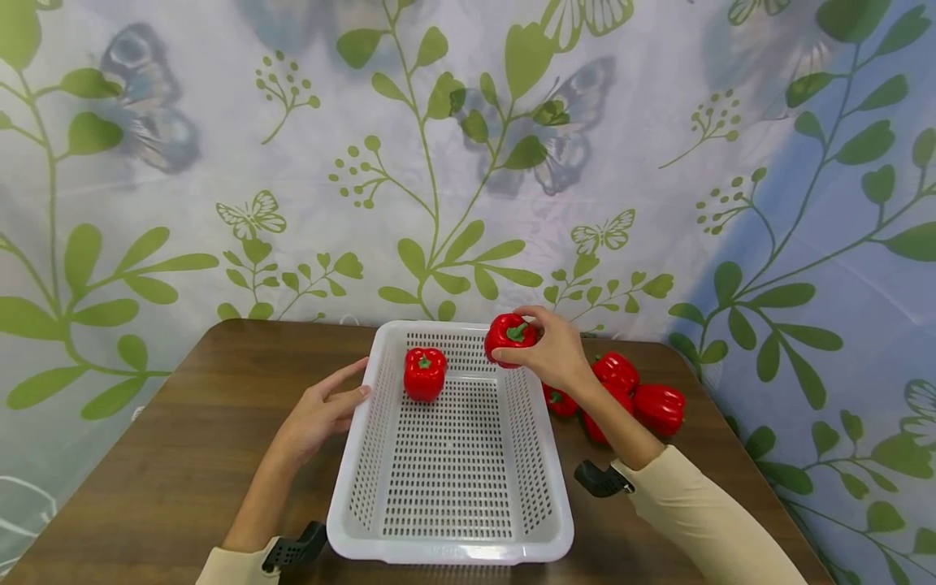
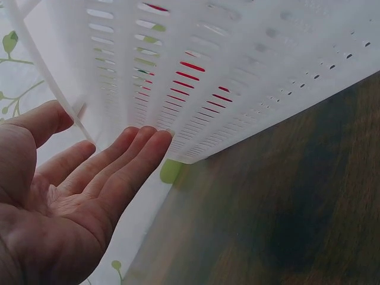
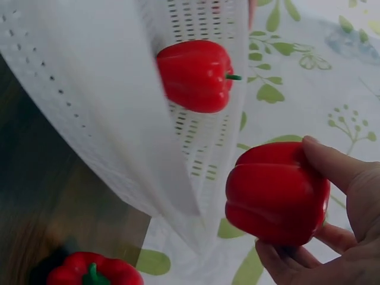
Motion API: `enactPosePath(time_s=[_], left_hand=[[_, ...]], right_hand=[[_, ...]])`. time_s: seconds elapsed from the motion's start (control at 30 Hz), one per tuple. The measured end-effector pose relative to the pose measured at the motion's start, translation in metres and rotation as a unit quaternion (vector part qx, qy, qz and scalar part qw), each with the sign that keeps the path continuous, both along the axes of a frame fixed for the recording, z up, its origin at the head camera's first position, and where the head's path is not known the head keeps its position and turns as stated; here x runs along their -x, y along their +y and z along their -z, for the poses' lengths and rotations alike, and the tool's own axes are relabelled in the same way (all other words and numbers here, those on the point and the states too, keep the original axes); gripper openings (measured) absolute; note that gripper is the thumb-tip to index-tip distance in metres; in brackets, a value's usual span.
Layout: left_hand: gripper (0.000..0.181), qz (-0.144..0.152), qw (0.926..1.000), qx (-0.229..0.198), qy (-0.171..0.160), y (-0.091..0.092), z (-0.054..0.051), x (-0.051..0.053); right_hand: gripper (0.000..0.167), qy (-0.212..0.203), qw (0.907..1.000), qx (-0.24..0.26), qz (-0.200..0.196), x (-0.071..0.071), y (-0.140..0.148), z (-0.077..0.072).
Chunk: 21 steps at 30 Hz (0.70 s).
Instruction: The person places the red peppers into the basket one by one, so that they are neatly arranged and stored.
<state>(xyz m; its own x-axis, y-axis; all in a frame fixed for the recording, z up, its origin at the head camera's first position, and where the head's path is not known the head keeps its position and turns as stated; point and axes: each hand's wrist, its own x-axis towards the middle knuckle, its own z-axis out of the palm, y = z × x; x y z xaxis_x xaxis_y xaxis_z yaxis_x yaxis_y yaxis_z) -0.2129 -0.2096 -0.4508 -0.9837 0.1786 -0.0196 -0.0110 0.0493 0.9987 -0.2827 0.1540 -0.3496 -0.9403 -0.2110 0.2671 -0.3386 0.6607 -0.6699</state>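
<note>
A white perforated plastic basket (image 1: 449,550) stands on the table, with one red bell pepper (image 1: 425,374) upright inside near its far left corner. Above the basket's far right rim, my right hand (image 1: 553,348) grips a second red bell pepper (image 1: 509,340) between thumb and fingers. The right wrist view shows this held pepper (image 3: 278,193) clear of the basket wall. My left hand (image 1: 322,412) is at the basket's left side. In the left wrist view its fingers (image 2: 127,172) extend fairly straight along the outer wall, thumb by the rim.
Several more red bell peppers (image 1: 660,409) lie on the brown wooden table (image 1: 219,422) right of the basket, partly hidden by my right forearm. A leaf-and-butterfly patterned cloth (image 1: 468,162) hangs behind the table's back edge.
</note>
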Motion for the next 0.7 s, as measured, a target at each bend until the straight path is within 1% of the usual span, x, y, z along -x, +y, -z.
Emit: enactPosePath(time_s=[0.1,0.3,0.57,0.7], left_hand=[[0.06,0.0,1.0,-0.001,0.0,0.0,0.001,0.0],[0.06,-0.001,1.0,0.001,0.002,0.0,0.001,-0.001],[0.061,-0.001,1.0,0.004,0.0,0.0,0.0,-0.001],[0.061,0.0,1.0,0.005,0.001,0.0,0.0,-0.001]], right_hand=[[0.072,0.01,0.9999,0.0,-0.005,0.002,-0.003,0.005],[0.074,0.016,0.9998,-0.005,-0.01,0.005,-0.008,0.016],[0.072,0.019,0.9989,-0.018,-0.04,0.007,-0.018,0.03],[0.071,0.016,0.9983,-0.031,-0.046,0.008,-0.022,0.038]])
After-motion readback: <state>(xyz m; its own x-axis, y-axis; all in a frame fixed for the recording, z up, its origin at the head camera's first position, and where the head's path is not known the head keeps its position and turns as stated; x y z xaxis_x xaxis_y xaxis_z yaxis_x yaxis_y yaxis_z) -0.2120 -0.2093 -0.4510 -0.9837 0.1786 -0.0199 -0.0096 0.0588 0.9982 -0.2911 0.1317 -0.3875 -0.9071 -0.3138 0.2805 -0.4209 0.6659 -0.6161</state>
